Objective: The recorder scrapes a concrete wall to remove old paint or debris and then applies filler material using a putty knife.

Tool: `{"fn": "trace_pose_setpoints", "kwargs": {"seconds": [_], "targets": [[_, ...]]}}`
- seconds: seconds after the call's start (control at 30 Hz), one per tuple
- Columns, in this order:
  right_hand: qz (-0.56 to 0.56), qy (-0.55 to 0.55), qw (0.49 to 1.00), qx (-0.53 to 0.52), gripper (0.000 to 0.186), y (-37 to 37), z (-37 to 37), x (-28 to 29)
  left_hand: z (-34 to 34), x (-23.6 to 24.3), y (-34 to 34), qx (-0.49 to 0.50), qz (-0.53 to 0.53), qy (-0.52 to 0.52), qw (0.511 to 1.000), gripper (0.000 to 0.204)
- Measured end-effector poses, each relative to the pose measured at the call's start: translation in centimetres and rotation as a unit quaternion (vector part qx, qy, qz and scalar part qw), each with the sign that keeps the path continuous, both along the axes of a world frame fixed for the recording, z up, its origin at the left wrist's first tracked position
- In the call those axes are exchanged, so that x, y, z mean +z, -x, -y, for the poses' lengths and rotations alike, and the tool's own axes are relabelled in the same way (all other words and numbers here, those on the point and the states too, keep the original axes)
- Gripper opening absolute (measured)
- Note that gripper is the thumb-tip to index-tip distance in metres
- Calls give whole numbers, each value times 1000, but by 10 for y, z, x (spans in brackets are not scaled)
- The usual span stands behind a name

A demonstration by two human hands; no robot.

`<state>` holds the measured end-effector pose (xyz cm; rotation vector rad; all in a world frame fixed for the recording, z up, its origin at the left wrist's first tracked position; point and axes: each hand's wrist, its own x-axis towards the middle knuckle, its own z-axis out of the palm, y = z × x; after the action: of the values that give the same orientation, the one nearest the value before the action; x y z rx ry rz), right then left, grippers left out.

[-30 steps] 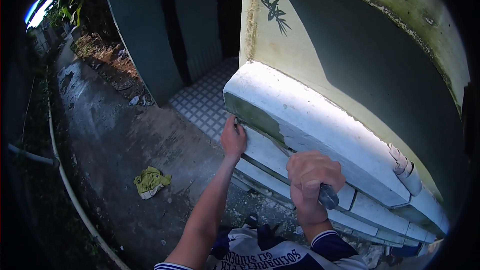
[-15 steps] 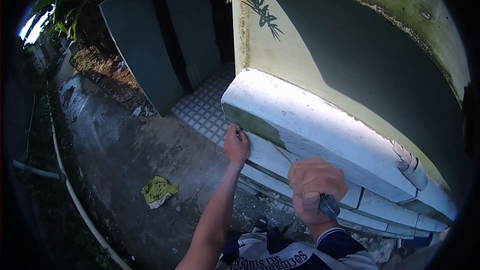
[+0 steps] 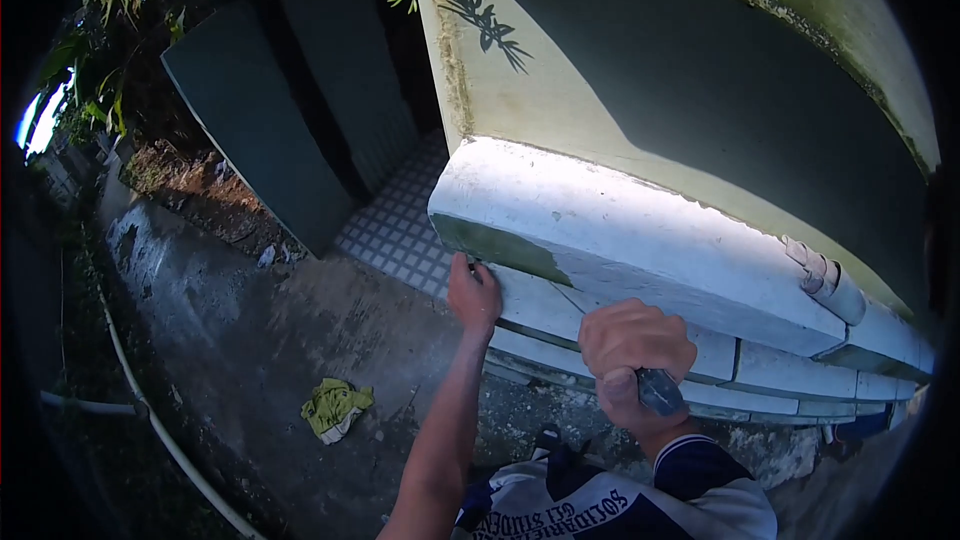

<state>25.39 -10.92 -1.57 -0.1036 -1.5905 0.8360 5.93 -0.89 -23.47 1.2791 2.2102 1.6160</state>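
1 hand [image 3: 637, 345], the right, grips the handle [image 3: 660, 392]; the view has tilted.

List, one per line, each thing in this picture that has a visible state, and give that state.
Ledge: white, with a green patch on its front
Right hand: closed in a grip
Tool: held, dark handle sticking out
Left hand: fingers bent, near the lower edge
Cloth: crumpled on the ground
Wall: partly sunlit, partly shaded
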Motion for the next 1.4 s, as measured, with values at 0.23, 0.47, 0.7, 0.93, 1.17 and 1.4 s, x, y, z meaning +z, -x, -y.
{"fn": "trace_pose_setpoints", "kwargs": {"seconds": [0.23, 0.47, 0.7, 0.93, 1.17, 1.4], "targets": [[-79, -94, 985, -123, 53, 8, 17, 2, 4, -3, 6, 0, -15, 32, 999, 22], [-106, -44, 991, -68, 58, 15, 17, 7, -2, -5, 11, -13, -12, 59, 998, 36], [-121, -52, 990, -45, 58, 13, 20, 8, 0, -7, 10, -21, 3, 58, 998, 38], [-123, -61, 990, -25, 57, 10, 16, 10, 1, -7, 10, -14, -7, 53, 998, 38], [-104, -31, 994, -24, 55, 10, 18, 0, 1, -7, 6, -18, 4, 55, 998, 37], [-102, -52, 992, -61, 54, 8, 15, 3, 5, -5, 10, -11, 7, 62, 998, 36]]}}
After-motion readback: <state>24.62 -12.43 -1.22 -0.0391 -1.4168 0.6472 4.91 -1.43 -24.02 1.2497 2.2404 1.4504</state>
